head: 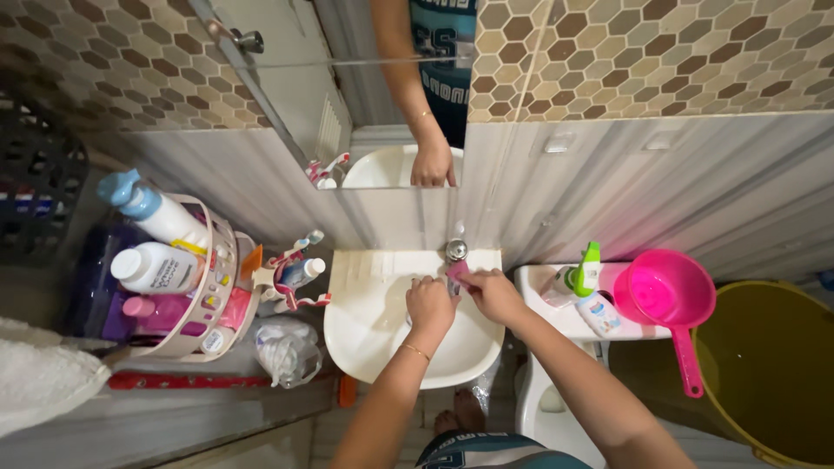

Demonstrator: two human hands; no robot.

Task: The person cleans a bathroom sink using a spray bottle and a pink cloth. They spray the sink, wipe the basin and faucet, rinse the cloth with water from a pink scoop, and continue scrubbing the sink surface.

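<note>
Two hands: both meet over the white washbasin [382, 347], just below the tap [456, 250] at its back edge.
Right hand: the right hand [493, 293] has its grip closed on a small pink item [454, 274], pinched at the fingertips directly under the tap; what the item is cannot be told.
Left hand: the left hand [429, 306] is curled beside it, fingers touching or nearly touching the same pink item; whether its grip truly closes on it cannot be told.
Step in hand: by the look of it, rinsing or rubbing the pink item at the tap; any water flow is too faint to see.
Next move calls for: keeping the item over the bowl with a firm pinch, since it looks small and wet.
Basin: no loose things visible in the bowl.
Caddy: the pink-and-cream basket [228, 287] left of the basin holds a blue-topped spray bottle [143, 204] and a white bottle [156, 267].
Cup holder: toothbrushes [300, 252] stand at the basin's left edge.
Toilet tank top: a green-capped bottle [589, 287] and a pink dipper [667, 293].
Bucket: the olive bucket [795, 434] at far right holds water.
</note>
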